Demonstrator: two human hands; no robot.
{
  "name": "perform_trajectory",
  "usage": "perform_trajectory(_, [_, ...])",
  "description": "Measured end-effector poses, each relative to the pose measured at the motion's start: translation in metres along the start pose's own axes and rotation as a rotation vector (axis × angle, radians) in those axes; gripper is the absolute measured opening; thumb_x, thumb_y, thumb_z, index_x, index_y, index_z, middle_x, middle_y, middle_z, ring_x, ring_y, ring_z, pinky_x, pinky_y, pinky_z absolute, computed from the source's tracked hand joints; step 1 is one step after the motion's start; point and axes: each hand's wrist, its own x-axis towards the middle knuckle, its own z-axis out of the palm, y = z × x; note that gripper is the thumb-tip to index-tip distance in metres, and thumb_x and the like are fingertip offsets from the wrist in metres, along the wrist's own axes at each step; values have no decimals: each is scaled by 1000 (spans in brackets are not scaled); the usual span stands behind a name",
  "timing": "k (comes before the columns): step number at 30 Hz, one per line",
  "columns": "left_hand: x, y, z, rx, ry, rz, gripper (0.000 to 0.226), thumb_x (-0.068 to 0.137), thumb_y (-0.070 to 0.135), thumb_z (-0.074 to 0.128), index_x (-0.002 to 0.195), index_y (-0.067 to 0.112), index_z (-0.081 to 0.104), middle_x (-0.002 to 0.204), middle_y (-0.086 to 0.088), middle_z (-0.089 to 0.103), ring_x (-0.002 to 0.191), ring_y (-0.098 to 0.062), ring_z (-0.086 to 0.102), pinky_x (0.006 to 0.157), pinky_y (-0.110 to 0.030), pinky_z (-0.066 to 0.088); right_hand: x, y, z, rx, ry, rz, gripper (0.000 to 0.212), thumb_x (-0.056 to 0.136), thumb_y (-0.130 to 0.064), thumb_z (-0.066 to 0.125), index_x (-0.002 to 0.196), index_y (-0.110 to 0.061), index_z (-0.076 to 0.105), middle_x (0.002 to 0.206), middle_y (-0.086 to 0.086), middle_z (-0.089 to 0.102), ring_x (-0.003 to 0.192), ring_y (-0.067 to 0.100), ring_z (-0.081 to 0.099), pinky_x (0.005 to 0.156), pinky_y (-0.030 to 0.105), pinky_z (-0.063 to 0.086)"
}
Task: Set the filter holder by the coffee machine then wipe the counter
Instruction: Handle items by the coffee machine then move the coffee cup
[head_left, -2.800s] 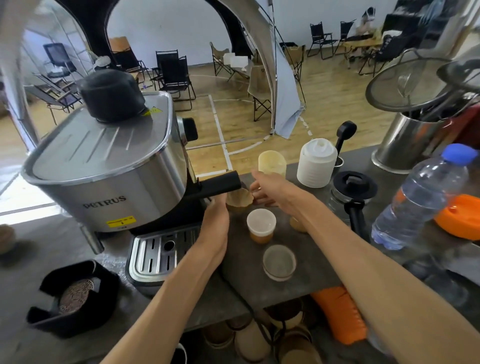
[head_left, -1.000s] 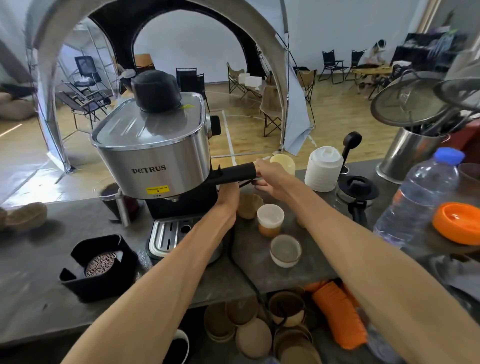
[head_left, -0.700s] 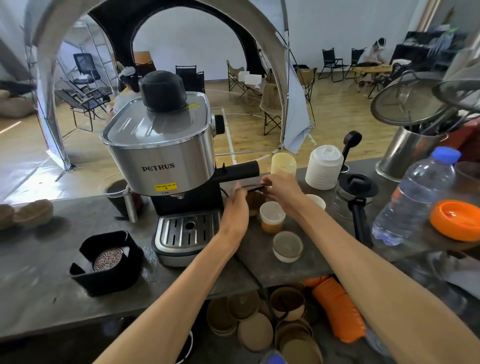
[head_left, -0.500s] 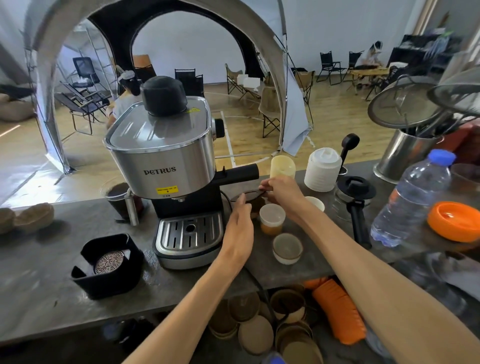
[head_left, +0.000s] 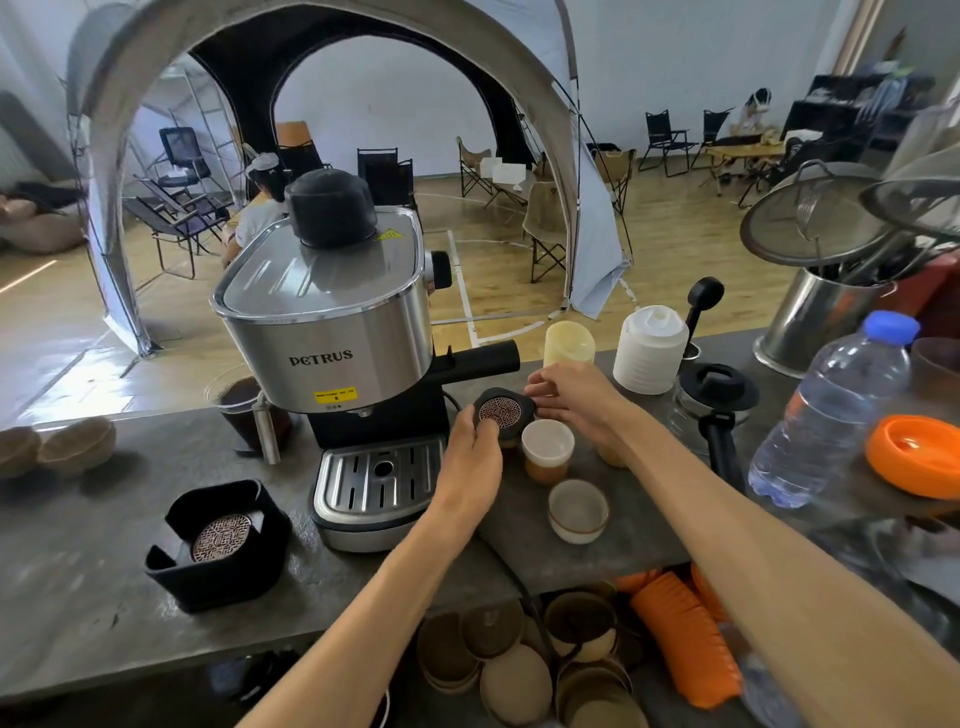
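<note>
A second holder (head_left: 221, 540) sits left on the table (head_left: 78, 545). Right of the machine (head_left: 343, 332), the left hand (head_left: 475, 457) and right hand (head_left: 571, 397) pinch the holder (head_left: 503, 411) between them, above the cups (head_left: 548, 449).

2 bare forearms come up from the lower edge of the view, each uncovered from the elbow region to the wrist, with no sleeve, cuff or glove on them. The left hand (head_left: 470, 449) is slim, and its back and wrist carry no watch, band or ring. The right hand (head_left: 574, 397) is likewise unadorned, its fingers (head_left: 540, 387) bare, with short nails and no visible markings.
</note>
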Motion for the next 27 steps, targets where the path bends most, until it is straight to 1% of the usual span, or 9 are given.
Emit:
perform_trajectory(1, [5,4,1,27,4,-10,50,104,30,31,153,22,26,146,11,39,140,-17,33,111,-29,24,0,0,0,4,-5,1,27,98,-13,45,117,0,59,114,18,67,103,27,66,92,37,56])
perform_trajectory(4, [19,9,3,57,18,-103,54,100,26,36,151,14,24,150,-8,42,134,-27,42,110,-39,34,-1,-1,-2,8,-7,8,26,99,-10,44,118,0,58,113,19,67,102,27,67,89,37,57])
perform_trajectory(8, [29,6,0,14,24,-156,49,94,18,41,143,10,38,138,-13,51,124,-27,51,106,-46,43,0,0,-3,-3,0,1,27,97,5,40,116,1,58,114,19,66,103,28,66,87,36,58])
perform_trajectory(11, [31,-1,-4,-50,12,-137,46,91,12,44,137,12,45,129,-8,58,116,-21,56,104,-44,46,1,2,0,-1,15,-25,32,91,15,43,114,4,61,115,21,65,103,28,67,77,30,60])
perform_trajectory(15, [21,0,-14,-218,-8,-141,58,88,13,48,145,19,41,139,-1,55,126,-19,53,110,-43,41,-3,2,3,-12,17,-58,30,89,14,51,104,-2,70,112,17,69,105,27,67,90,40,58])
perform_trajectory(17, [8,5,-22,-302,32,-120,54,94,8,49,147,15,38,142,1,50,132,-17,46,116,-41,34,-10,0,2,-4,-5,-73,29,89,13,53,103,-4,72,111,15,70,105,26,68,92,40,57])
perform_trajectory(19, [-10,6,-32,-343,60,-90,49,96,5,49,144,12,44,140,-1,53,132,-17,48,116,-41,33,-23,-1,3,6,-23,-85,28,89,12,54,101,-6,73,109,13,71,104,24,68,93,39,56])
perform_trajectory(23, [-47,2,-60,-332,78,-61,36,95,-1,54,127,12,61,124,-2,65,120,-16,59,110,-40,42,-69,2,15,187,-34,-99,24,90,11,56,98,-4,73,104,13,75,103,25,70,92,34,56])
perform_trajectory(27, [-86,-10,-95,-205,91,8,28,92,-1,59,113,13,70,103,0,74,102,-9,69,97,-27,51,-125,16,50,342,-40,-49,23,91,7,58,103,-6,73,101,6,77,98,16,72,86,27,57])
